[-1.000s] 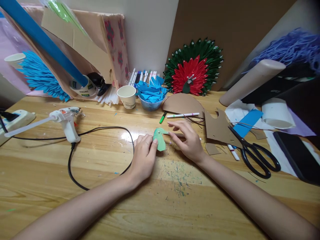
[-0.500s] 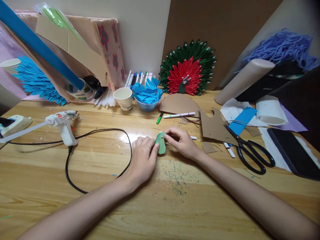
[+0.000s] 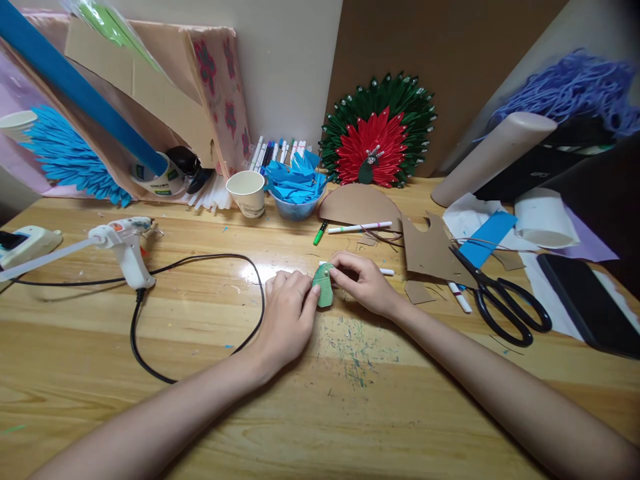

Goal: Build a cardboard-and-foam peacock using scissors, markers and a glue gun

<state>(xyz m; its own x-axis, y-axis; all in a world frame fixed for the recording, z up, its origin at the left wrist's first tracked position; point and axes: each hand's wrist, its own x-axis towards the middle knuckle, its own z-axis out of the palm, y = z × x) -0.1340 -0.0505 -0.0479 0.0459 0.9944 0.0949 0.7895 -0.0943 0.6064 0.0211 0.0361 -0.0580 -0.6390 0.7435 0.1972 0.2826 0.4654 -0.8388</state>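
A small green-coloured cardboard piece point(image 3: 324, 293) with a rounded top is held low over the wooden table, between my two hands. My left hand point(image 3: 286, 313) grips its left edge, the thumb lying on the front and the other fingers partly hidden behind. On the upper part of the piece sits a tiny pale bead point(image 3: 327, 272). The thumb and index finger of my right hand point(image 3: 367, 285) are closed at the upper right edge, right beside that bead. Behind my right hand a white marker point(image 3: 387, 272) is partly covered.
On the left lies a hot glue gun point(image 3: 125, 250) with its looping black cord point(image 3: 261, 287). Black scissors point(image 3: 505, 300), cardboard scraps point(image 3: 433, 250) and a phone point(image 3: 590, 303) are on the right. A paper cup point(image 3: 246, 193), a bowl of blue strips point(image 3: 296, 190) and a red-green peacock craft point(image 3: 377, 133) stand behind.
The camera view has shifted slightly. Both hands keep nearly the same hold on the green cardboard piece.
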